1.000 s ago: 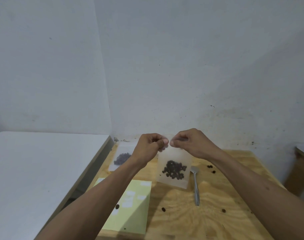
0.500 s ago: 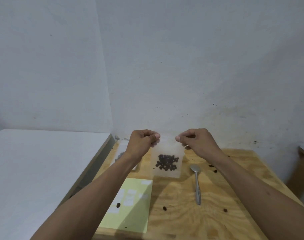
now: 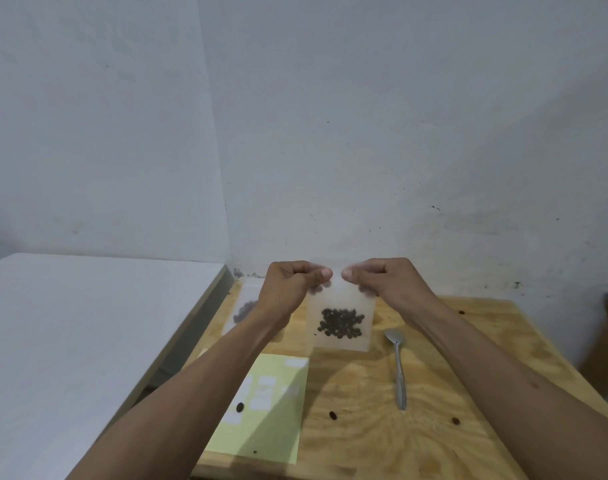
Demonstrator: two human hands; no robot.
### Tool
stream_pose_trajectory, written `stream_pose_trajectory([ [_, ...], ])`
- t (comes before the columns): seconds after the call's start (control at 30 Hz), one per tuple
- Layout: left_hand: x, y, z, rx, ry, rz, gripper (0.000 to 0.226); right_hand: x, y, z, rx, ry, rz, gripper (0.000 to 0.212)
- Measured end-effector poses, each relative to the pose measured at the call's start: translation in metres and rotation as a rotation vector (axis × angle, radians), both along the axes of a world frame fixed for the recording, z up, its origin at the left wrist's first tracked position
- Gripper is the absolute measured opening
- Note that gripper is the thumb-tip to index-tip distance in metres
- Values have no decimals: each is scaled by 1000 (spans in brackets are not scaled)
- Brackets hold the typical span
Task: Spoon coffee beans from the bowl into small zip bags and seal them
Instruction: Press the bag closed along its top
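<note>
My left hand (image 3: 288,289) and right hand (image 3: 382,282) pinch the top edge of the small zip bag (image 3: 340,320), thumbs nearly meeting at its middle, so the strip can be pressed closed while the coffee beans (image 3: 340,323) hang settled low inside, clear of the seal. I hold it upright above the wooden table (image 3: 469,393). The spoon (image 3: 398,365) lies at four o'clock from the bag, set aside; another filled bag (image 3: 242,311) lies at nine o'clock; a green sheet (image 3: 271,417) at seven. No bowl in view.

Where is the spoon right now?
In the head view the spoon lies on the wooden table, right of centre, bowl end toward the wall, just right of the held zip bag and under the right forearm.
</note>
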State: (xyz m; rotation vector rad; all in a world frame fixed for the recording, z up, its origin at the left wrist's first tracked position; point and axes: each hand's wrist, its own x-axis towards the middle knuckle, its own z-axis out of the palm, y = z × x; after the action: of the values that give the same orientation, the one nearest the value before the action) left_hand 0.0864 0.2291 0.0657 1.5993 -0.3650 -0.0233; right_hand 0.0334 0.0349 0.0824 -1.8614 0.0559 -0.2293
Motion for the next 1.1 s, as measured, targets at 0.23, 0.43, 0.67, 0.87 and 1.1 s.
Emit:
stream_pose_trajectory([
  [0.23, 2, 7, 1, 70, -66, 2, 15, 5, 4, -13, -16, -25, -76, 17],
  [0.43, 0, 24, 6, -2, -47, 19, 23, 8, 19, -8, 179, -44, -70, 8],
  [0.67, -1, 57, -3, -46, 103, -50, 27, 14, 46, 3, 214, 44, 99, 17],
  [0.87, -10, 85, -12, -99, 134, 40, 26, 21, 72, -12, 329, 80, 18, 17],
  [1.1, -14, 140, -17, -226, 86, 287, 22, 23, 120, -30, 72, 111, 111, 29],
])
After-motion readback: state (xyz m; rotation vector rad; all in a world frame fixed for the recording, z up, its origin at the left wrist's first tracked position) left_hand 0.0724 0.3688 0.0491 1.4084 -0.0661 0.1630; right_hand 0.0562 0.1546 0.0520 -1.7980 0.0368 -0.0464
